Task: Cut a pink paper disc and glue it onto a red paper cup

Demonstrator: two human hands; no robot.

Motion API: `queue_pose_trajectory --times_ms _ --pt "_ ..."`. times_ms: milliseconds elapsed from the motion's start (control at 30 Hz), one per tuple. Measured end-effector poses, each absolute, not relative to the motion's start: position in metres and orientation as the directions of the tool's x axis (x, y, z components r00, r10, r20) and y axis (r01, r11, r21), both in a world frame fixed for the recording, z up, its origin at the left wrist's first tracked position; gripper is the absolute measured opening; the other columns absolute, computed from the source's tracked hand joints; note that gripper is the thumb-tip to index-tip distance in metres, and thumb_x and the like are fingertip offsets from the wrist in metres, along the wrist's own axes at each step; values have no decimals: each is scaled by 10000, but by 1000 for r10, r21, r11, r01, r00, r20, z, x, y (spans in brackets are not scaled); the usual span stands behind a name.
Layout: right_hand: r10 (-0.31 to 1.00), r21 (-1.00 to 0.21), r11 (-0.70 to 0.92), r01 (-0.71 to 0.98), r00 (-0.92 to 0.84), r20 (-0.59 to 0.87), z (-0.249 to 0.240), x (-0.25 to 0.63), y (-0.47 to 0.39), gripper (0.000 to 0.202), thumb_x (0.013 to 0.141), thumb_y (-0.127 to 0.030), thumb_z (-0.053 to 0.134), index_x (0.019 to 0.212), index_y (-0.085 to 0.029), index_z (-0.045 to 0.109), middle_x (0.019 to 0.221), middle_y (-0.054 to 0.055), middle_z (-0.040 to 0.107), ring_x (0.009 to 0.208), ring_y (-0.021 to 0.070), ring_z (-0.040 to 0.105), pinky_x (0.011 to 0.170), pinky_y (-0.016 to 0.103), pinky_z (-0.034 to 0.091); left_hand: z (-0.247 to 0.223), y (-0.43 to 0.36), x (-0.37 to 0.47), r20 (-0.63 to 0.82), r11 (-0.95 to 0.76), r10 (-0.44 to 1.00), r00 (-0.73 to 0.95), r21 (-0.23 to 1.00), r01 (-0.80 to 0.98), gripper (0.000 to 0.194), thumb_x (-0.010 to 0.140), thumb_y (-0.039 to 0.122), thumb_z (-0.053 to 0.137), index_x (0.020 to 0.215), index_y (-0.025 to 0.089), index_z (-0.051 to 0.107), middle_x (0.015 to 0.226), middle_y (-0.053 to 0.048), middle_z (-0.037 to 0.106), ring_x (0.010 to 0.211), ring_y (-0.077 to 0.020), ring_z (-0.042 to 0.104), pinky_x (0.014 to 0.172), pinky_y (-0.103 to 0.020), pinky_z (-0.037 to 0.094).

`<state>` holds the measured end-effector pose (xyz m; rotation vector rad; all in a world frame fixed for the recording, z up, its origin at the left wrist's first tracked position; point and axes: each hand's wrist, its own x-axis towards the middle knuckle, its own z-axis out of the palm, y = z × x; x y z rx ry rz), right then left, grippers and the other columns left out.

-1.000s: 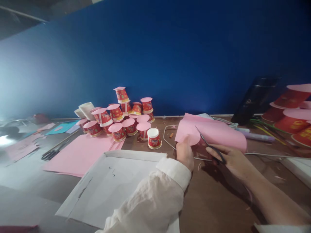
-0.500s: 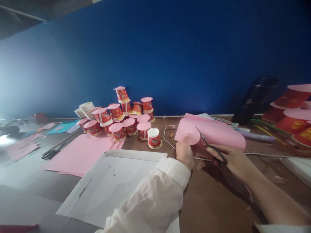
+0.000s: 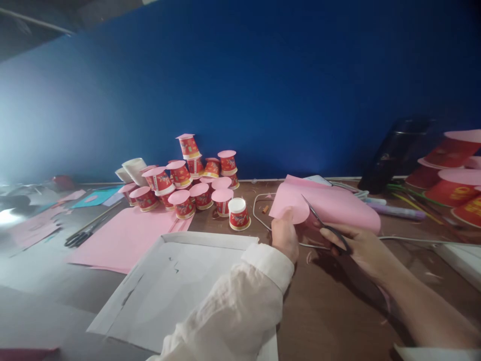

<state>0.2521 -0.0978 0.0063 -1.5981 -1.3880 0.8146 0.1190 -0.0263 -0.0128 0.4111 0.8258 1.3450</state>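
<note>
The background is filled by a blue panel [image 3: 240,90], with a brown table [image 3: 319,311] set below. A white cardboard tray [image 3: 150,301] is partly covered by the left sleeve [image 3: 233,306]. Red cups [image 3: 181,208] are grouped behind it, many topped with pink paper. To their right, over the table, a curled pink sheet [image 3: 334,200] is pinched by the left hand's [image 3: 285,238] fingers. By the right hand [image 3: 353,245], fingers closed around the handles, scissors [image 3: 316,217] are gripped, blades laid across the paper.
</note>
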Motion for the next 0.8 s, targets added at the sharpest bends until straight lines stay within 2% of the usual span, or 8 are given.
queue_pose_trajectory --times_ms 133,333,500,600,700,800 --pt "994 -890 -30 455 109 22 6 259 -94 547 789 -736 699 837 -208 831 595 28 667 584 194 592 545 298 470 -13 -26 119 -278 212 960 23 672 -709 122 861 234 639 846 140 714 817 -107 751 735 -229 735 795 -356 620" --pt "991 -893 -63 445 131 -5 5 259 -94 568 775 -749 702 833 -199 832 594 30 664 572 188 592 520 286 468 -17 -24 119 -256 190 967 6 702 -686 180 809 282 708 890 122 729 846 -100 758 764 -229 735 783 -342 615" --pt "992 -905 -53 423 122 -1 2 260 -94 600 767 -733 727 1019 -204 854 610 19 660 585 186 584 531 286 458 -14 -26 118 -272 190 962 -18 715 -673 219 804 302 721 895 103 725 812 -105 755 761 -244 743 756 -347 619" --pt "995 -904 -37 427 104 8 0 263 -94 574 789 -709 729 1055 -215 850 618 12 655 593 187 575 534 286 447 -11 -27 117 -288 208 958 -11 718 -664 192 827 303 703 867 116 728 774 -102 746 787 -256 751 752 -342 621" --pt "995 -906 -53 420 96 -14 0 263 -94 586 786 -716 729 1055 -210 848 614 15 651 598 194 576 540 294 452 -8 -27 117 -302 223 953 -6 716 -662 180 833 300 696 865 127 735 765 -93 744 778 -255 751 747 -341 620" --pt "993 -912 -48 407 119 1 2 260 -94 578 777 -728 728 978 -201 851 601 17 641 592 186 566 544 293 443 -6 -28 116 -306 223 952 -8 711 -668 180 849 284 664 892 127 740 750 -87 742 768 -253 754 734 -339 618"
